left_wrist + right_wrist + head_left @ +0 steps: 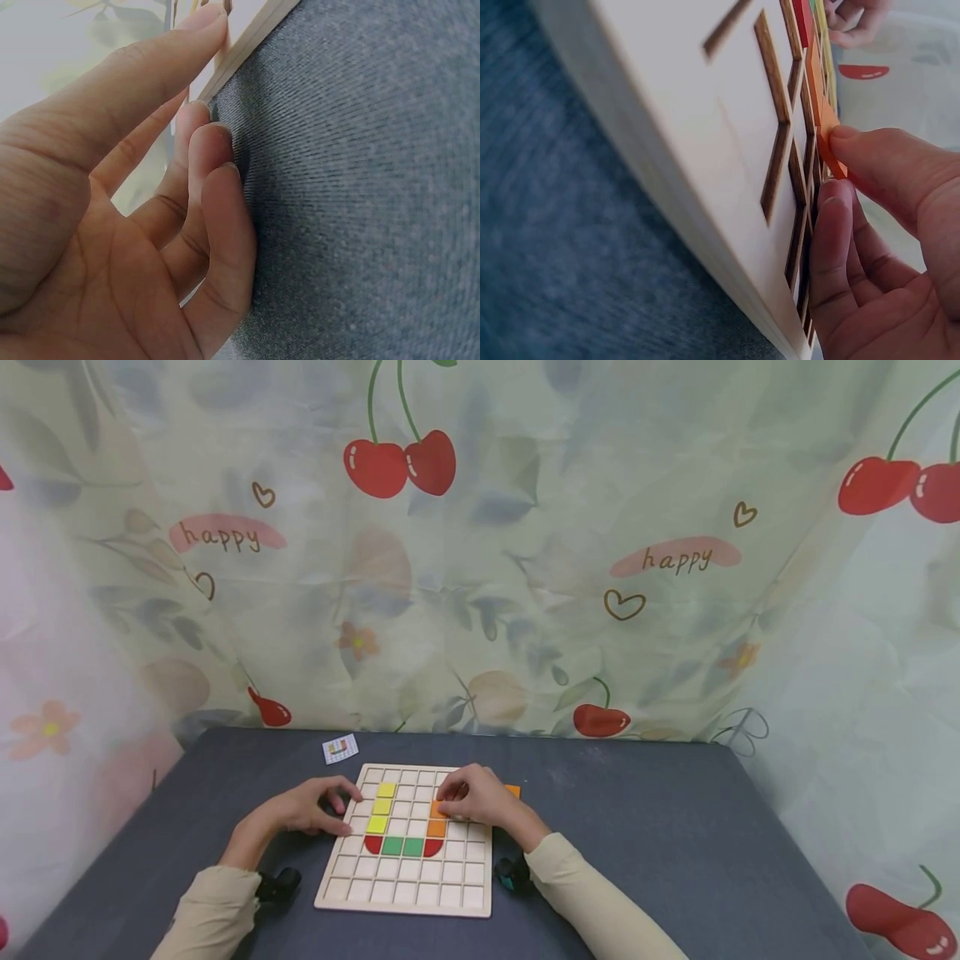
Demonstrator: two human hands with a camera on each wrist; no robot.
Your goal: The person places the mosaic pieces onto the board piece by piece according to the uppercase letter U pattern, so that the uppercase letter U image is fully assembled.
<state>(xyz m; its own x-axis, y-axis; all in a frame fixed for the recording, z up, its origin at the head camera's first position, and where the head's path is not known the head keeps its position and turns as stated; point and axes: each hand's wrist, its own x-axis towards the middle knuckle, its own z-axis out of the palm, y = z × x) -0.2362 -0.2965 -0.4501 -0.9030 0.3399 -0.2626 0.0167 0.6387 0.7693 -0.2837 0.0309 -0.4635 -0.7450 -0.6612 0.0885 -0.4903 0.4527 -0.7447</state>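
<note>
A wooden grid board [375,893] lies on the table with coloured tiles in its cells. My right hand [480,797] is over its right part, thumb and fingers pinching an orange tile [829,142] at the grid. In the head view another orange tile [437,828] sits just below those fingers. My left hand [311,806] rests at the board's left edge, thumb and index finger spread apart and touching it. In the left wrist view its other fingers [225,217] bend loosely beside the edge. A column of yellow tiles [380,806] stands near this hand.
Green tiles [402,846] lie between two rounded red tiles [432,847] below the columns. More orange [513,791] shows behind the right wrist. A small printed card [341,749] lies at the back of the dark table [637,860]. A patterned curtain [480,568] hangs behind.
</note>
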